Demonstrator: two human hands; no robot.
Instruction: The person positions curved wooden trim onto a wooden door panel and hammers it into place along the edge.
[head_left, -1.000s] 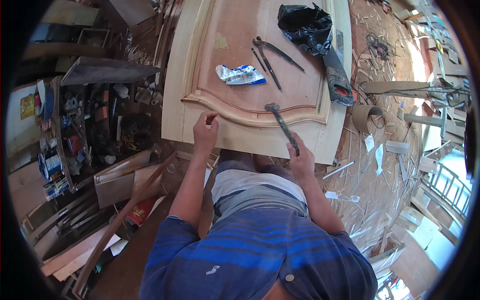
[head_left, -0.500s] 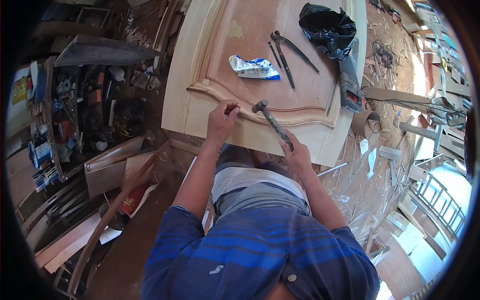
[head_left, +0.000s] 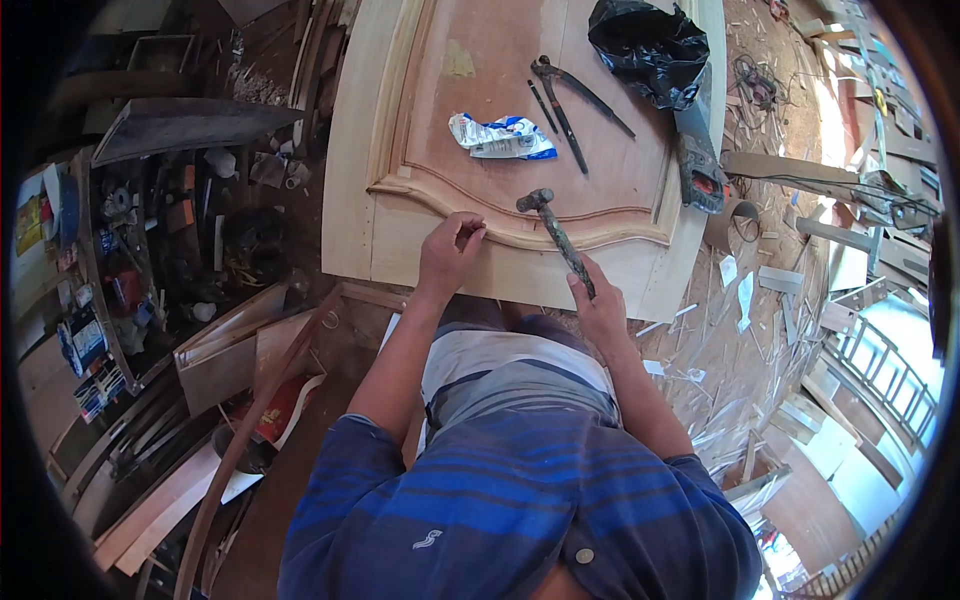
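Observation:
A wooden panel door (head_left: pixel 350 240) with curved moulding (head_left: pixel 520 236) lies in front of me. My left hand (head_left: pixel 452 252) is pinched near the lower moulding; whatever its fingertips hold is too small to make out. In my right hand (head_left: pixel 602 303) is a hammer (head_left: pixel 560 238), gripped by its handle, its head raised just above the moulding. Farther up the panel lie a blue and white plastic packet (head_left: pixel 502 138), a pair of pincers (head_left: pixel 585 95) and a thin dark rod (head_left: pixel 544 106).
A black plastic bag (head_left: pixel 650 50) and a handsaw (head_left: pixel 700 170) rest along the door's right side. At the left is an open tool chest (head_left: pixel 125 260) with clutter. Wood scraps and a power cable (head_left: pixel 755 85) cover the floor at right.
My left hand has moved right along the lower moulding. The hammer in my right hand swung left and then back slightly right. The camera view has shifted a little.

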